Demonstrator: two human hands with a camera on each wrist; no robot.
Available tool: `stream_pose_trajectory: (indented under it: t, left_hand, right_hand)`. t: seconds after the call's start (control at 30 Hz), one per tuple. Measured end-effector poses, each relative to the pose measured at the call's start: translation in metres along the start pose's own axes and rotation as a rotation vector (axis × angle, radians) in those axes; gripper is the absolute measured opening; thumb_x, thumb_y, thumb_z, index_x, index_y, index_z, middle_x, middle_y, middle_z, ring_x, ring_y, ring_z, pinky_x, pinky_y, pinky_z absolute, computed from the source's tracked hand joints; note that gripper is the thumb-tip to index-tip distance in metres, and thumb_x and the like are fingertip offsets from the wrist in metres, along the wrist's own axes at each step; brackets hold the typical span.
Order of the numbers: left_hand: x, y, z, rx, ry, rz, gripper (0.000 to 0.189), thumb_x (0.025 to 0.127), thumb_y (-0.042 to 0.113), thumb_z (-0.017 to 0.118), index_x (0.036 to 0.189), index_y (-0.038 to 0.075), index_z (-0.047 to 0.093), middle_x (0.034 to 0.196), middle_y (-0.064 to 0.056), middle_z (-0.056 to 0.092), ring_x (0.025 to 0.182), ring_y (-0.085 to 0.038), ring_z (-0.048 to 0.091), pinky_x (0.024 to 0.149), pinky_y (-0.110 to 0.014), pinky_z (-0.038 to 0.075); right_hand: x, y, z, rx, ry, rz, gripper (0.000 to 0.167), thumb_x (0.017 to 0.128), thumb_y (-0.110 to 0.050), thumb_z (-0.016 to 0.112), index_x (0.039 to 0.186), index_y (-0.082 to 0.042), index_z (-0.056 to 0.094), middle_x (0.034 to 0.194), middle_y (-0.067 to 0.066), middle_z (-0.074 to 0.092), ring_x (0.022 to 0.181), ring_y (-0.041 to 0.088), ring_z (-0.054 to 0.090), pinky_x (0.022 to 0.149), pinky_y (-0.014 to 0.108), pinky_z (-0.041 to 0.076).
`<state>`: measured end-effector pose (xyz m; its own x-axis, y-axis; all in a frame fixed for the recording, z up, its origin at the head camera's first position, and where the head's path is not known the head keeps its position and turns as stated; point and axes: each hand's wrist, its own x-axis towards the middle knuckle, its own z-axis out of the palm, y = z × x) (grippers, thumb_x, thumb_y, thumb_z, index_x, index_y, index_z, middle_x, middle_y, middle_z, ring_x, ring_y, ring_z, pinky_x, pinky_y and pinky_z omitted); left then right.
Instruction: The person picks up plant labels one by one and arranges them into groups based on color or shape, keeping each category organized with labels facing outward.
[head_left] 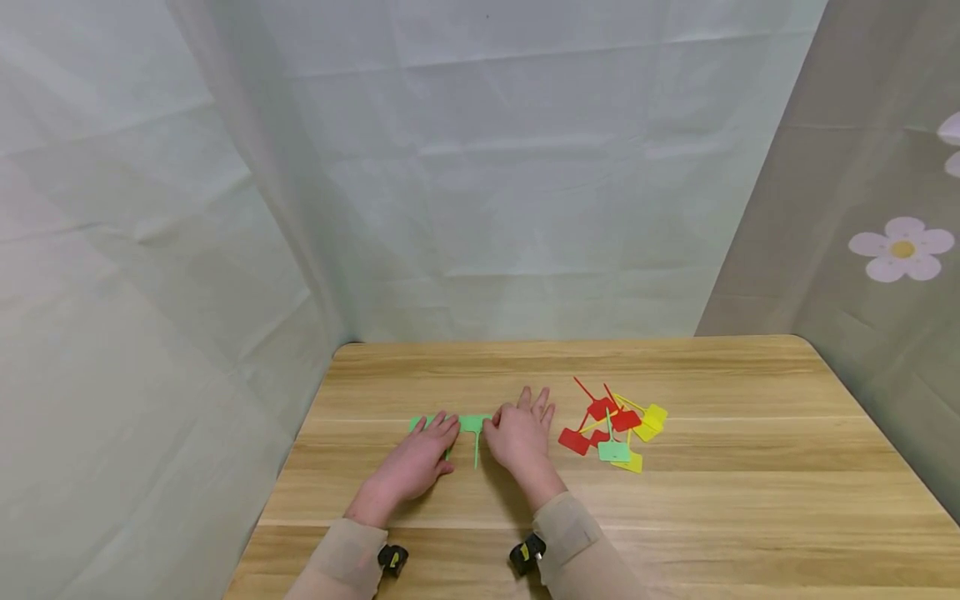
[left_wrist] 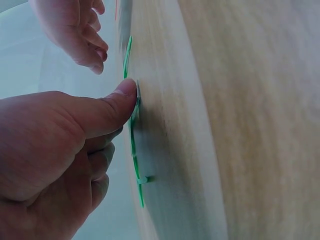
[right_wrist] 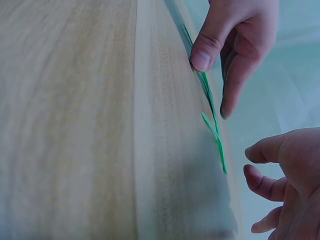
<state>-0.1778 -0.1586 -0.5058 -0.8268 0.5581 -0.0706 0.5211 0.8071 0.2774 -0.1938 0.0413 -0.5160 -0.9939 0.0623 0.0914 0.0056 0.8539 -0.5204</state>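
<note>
Several green cable tie tags (head_left: 471, 422) lie side by side in a row, their thin straps (head_left: 476, 454) pointing to the near edge. My left hand (head_left: 416, 461) rests over the row's left part, fingers extended and thumb apart, covering some of it. In the left wrist view the left thumb (left_wrist: 125, 89) touches a green tag. At the row's right end is my right hand (head_left: 521, 437). In the right wrist view, its loosely bent thumb and forefinger (right_wrist: 265, 150) stand a little apart from the green plastic, with nothing visible between them.
To the right of my right hand lies a loose pile of red tags (head_left: 573, 441), yellow tags (head_left: 651, 421) and a green tag (head_left: 614, 452), straps crossing. The wooden table (head_left: 712, 517) has pale fabric walls (head_left: 525, 208) behind and beside it.
</note>
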Motion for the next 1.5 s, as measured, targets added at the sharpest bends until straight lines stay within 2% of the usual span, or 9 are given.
stream_pose_trajectory:
  t: [0.2,0.27,0.37,0.43,0.53,0.67,0.77,1.13,1.5]
  left_hand:
    - [0.0,0.001,-0.002,-0.038,0.005,0.0,0.067,0.101,0.016,0.074,0.157,-0.009,0.045,0.167,-0.022,0.04,0.158,-0.04,0.032,0.13,-0.057,0.02]
    - [-0.001,-0.001,-0.004,-0.071,0.032,0.005,0.069,0.101,0.016,0.074,0.157,-0.01,0.043,0.167,-0.025,0.038,0.158,-0.042,0.03,0.13,-0.059,0.019]
    - [-0.002,-0.007,-0.009,-0.113,0.112,-0.003,0.073,0.101,0.018,0.075,0.158,-0.012,0.04,0.167,-0.027,0.035,0.158,-0.045,0.028,0.129,-0.062,0.019]
    - [-0.003,-0.011,-0.013,-0.116,0.168,-0.015,0.076,0.1,0.019,0.076,0.158,-0.013,0.039,0.168,-0.027,0.034,0.158,-0.046,0.026,0.128,-0.064,0.019]
    - [-0.004,-0.016,-0.018,-0.096,0.202,-0.027,0.079,0.1,0.023,0.077,0.159,-0.011,0.038,0.169,-0.025,0.032,0.159,-0.044,0.024,0.129,-0.062,0.018]
    - [-0.004,-0.015,-0.019,-0.074,0.177,0.003,0.078,0.101,0.026,0.077,0.159,-0.01,0.039,0.169,-0.024,0.033,0.159,-0.042,0.025,0.129,-0.06,0.017]
    - [-0.001,-0.008,-0.017,-0.08,0.153,0.032,0.077,0.1,0.026,0.077,0.159,-0.009,0.042,0.168,-0.024,0.035,0.158,-0.042,0.027,0.129,-0.06,0.018]
    - [0.02,0.011,-0.001,-0.056,0.061,0.08,0.074,0.104,0.031,0.072,0.16,-0.006,0.042,0.169,-0.021,0.036,0.16,-0.038,0.027,0.13,-0.057,0.018]
    - [0.022,0.011,0.008,0.011,0.031,0.042,0.058,0.108,0.023,0.065,0.156,-0.007,0.049,0.166,-0.021,0.042,0.158,-0.039,0.032,0.13,-0.056,0.021]
  right_hand:
    - [0.0,0.0,-0.003,0.004,-0.006,0.0,0.031,0.1,-0.036,0.071,0.076,-0.017,0.066,0.159,0.04,0.04,0.153,0.065,0.016,0.125,0.074,0.015]
    - [0.0,0.0,-0.004,0.009,-0.007,0.005,0.031,0.1,-0.035,0.071,0.076,-0.017,0.067,0.159,0.04,0.039,0.154,0.065,0.015,0.125,0.073,0.015]
    - [0.0,0.002,-0.006,0.016,0.003,0.008,0.03,0.1,-0.034,0.071,0.076,-0.016,0.066,0.16,0.04,0.038,0.154,0.065,0.015,0.125,0.073,0.014]
    - [0.0,0.003,-0.009,0.019,0.008,0.014,0.03,0.1,-0.033,0.071,0.075,-0.017,0.066,0.161,0.039,0.037,0.155,0.064,0.014,0.126,0.072,0.013]
    - [0.0,0.007,-0.014,0.031,0.008,0.025,0.03,0.101,-0.033,0.071,0.076,-0.017,0.065,0.162,0.038,0.036,0.155,0.063,0.012,0.126,0.071,0.012]
    - [0.0,0.015,-0.024,0.038,0.009,0.036,0.03,0.101,-0.034,0.072,0.077,-0.018,0.065,0.164,0.038,0.034,0.156,0.063,0.011,0.127,0.071,0.01]
    - [0.0,0.022,-0.031,0.021,0.019,0.033,0.03,0.101,-0.036,0.072,0.078,-0.017,0.066,0.163,0.038,0.035,0.155,0.064,0.013,0.126,0.072,0.011]
    - [0.0,0.045,-0.054,-0.008,0.047,0.049,0.029,0.101,-0.036,0.072,0.081,-0.016,0.068,0.161,0.04,0.035,0.154,0.066,0.012,0.125,0.074,0.01]
    - [-0.002,0.046,-0.061,-0.004,0.049,0.021,0.027,0.1,-0.036,0.072,0.082,-0.016,0.068,0.16,0.038,0.04,0.153,0.067,0.014,0.124,0.075,0.013]
